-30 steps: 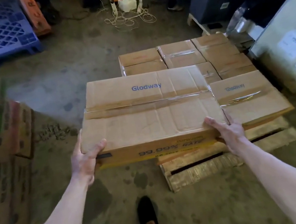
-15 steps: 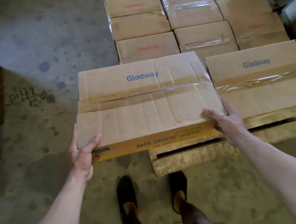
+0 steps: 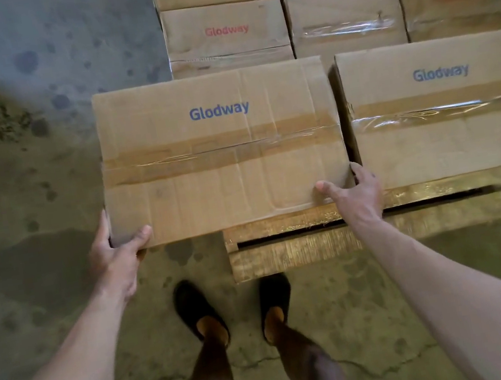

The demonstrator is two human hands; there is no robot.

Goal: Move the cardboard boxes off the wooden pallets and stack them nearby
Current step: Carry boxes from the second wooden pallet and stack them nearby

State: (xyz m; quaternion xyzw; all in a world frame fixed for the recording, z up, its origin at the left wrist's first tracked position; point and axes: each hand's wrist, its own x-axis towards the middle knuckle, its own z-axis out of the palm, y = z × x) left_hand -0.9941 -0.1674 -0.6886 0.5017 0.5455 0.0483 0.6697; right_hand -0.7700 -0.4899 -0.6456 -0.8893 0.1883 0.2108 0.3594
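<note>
1. Underneath everything, a stained concrete floor (image 3: 30, 93) is seen.
2. A wooden pallet (image 3: 381, 234) is laid on it, loaded with cardboard boxes (image 3: 226, 36) packed side by side.
3. At the pallet's near edge a taped box (image 3: 220, 155) printed "Glodway" is held by both hands. Its left part juts out past the pallet over the floor. Whether it rests on the wood cannot be told.
4. A neighbouring box (image 3: 445, 126) is set just beside it on the right.
5. The near left corner is clamped by the left hand (image 3: 115, 257), thumb on top, fingers hidden beneath.
6. The near right corner is gripped by the right hand (image 3: 358, 195), thumb on top, fingers tucked into the gap between the boxes.
7. Dark shoes (image 3: 196, 310) are planted before the pallet.
</note>
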